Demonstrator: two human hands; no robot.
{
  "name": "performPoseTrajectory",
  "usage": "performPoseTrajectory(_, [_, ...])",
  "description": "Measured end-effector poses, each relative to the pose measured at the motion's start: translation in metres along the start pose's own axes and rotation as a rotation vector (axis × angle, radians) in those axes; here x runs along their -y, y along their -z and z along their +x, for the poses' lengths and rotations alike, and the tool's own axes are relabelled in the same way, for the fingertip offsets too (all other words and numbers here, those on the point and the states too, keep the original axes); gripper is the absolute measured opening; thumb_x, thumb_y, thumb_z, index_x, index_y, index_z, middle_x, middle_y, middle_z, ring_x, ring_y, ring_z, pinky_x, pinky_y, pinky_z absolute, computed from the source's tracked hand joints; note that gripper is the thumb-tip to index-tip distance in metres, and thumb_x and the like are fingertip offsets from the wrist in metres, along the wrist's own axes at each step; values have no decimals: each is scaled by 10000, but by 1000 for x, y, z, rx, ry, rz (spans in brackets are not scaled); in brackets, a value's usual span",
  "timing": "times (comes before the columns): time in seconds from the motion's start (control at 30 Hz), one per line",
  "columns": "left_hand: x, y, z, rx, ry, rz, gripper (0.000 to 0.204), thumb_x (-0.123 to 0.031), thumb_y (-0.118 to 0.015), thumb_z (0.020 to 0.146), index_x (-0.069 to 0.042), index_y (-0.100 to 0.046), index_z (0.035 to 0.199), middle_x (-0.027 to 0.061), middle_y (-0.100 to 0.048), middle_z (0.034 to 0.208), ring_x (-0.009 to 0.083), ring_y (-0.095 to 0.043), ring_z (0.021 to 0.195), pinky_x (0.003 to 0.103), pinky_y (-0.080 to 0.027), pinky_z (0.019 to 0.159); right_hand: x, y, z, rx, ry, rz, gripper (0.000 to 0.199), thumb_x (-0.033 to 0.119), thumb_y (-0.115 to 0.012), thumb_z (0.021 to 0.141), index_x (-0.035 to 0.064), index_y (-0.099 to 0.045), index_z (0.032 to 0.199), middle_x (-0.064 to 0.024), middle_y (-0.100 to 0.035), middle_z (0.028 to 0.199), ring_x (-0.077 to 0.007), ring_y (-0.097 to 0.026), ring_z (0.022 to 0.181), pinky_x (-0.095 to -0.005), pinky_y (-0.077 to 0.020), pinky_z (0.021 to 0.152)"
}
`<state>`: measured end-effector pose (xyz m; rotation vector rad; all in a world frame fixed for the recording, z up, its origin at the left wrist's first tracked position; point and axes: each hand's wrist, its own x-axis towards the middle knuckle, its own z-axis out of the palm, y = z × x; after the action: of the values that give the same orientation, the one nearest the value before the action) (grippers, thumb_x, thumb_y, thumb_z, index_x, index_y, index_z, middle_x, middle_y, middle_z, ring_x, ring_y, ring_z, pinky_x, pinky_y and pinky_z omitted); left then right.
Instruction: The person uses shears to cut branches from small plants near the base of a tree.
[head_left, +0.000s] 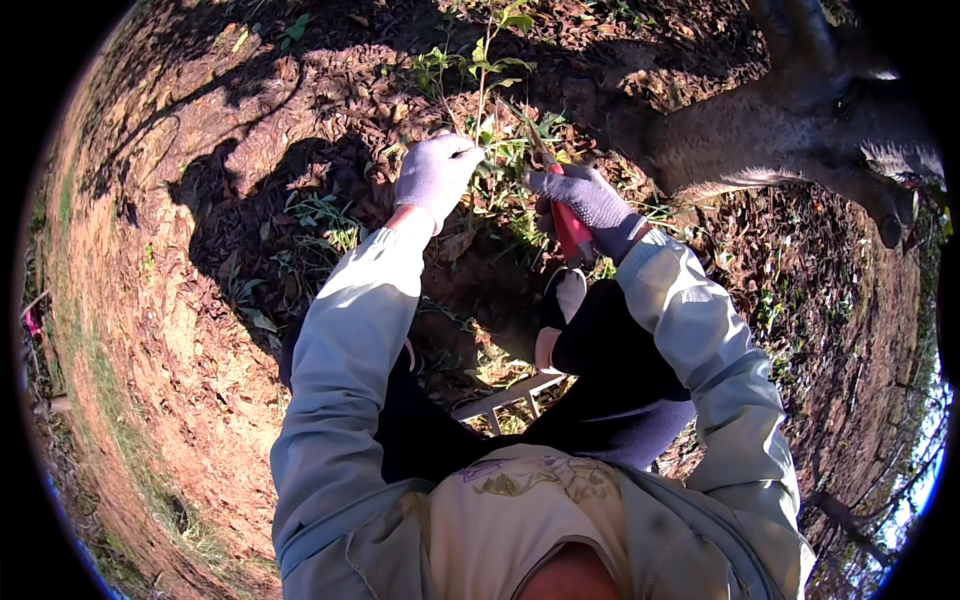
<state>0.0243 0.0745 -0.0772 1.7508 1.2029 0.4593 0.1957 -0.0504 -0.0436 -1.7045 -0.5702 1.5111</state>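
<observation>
My left hand (437, 180), in a pale knitted glove, is closed in a pinch at the base of a leafy young plant (482, 75). A thin stem seems to run into its fingertips, though the grip itself is partly hidden. Across from it, my right hand (590, 205), gloved the same way, is wrapped round the red handle of a cutting tool (568, 222). The tool's narrow blade slants up and left toward the plant; its exact kind is unclear. Green leaves (505, 160) fill the gap between both hands.
A thick tree trunk (740, 135) with stout branches stands at the upper right. Dry brown leaves (330, 90) and grass tufts cover the ground. Below my hands is my shoe (566, 293), and a metal frame (505, 400) shows between my legs.
</observation>
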Motion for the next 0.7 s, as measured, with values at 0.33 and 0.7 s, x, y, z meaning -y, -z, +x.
performPoseTrajectory(0.33, [6, 12, -2, 118, -66, 178, 250, -228, -703, 837, -29, -709, 987, 60, -691, 769, 136, -603, 682, 300, -478, 672, 17, -8, -13, 213, 123, -16, 447, 413, -766, 800, -8, -635, 871, -52, -621, 691, -150, -633, 581, -279, -498, 546])
performPoseTrajectory(0.7, [6, 12, -6, 98, -43, 176, 251, -239, -706, 834, -33, -707, 977, 89, -700, 808, 170, -624, 721, 313, -482, 707, 20, -22, -17, 203, 104, 150, 449, 422, -767, 805, -2, -627, 849, -61, -625, 689, -162, -630, 553, -283, -507, 505])
